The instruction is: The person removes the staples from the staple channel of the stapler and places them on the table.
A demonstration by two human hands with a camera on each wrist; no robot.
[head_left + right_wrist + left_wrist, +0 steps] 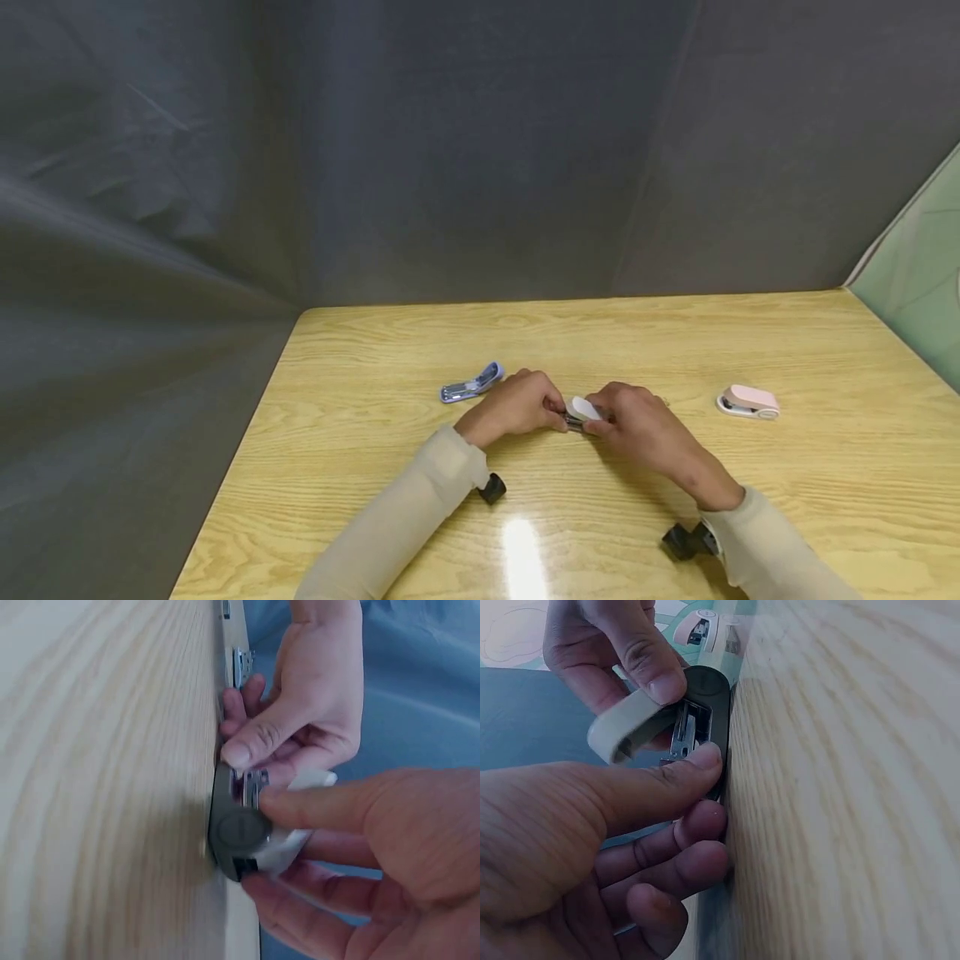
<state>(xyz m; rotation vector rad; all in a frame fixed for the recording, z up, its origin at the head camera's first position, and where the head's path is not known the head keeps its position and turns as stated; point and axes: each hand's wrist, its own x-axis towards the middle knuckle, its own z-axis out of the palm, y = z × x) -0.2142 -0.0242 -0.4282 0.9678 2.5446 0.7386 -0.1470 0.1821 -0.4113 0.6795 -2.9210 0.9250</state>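
This looks like a staged recording booth rather than a lived-in room. Dark grey cloth hangs creased across the whole upper frame as a backdrop, behind a pale wood-grain table. Small staplers lie spaced apart on it. At the far right edge, a green floor shows.

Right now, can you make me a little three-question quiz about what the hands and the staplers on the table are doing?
1. True or false: both hands hold one stapler.
2. How many staplers lie untouched? A one, B two, C three.
3. The stapler's top is lifted ____.

Key:
1. True: the left hand and right hand hold the white stapler.
2. B: the blue stapler and the pink stapler on the table.
3. Open.
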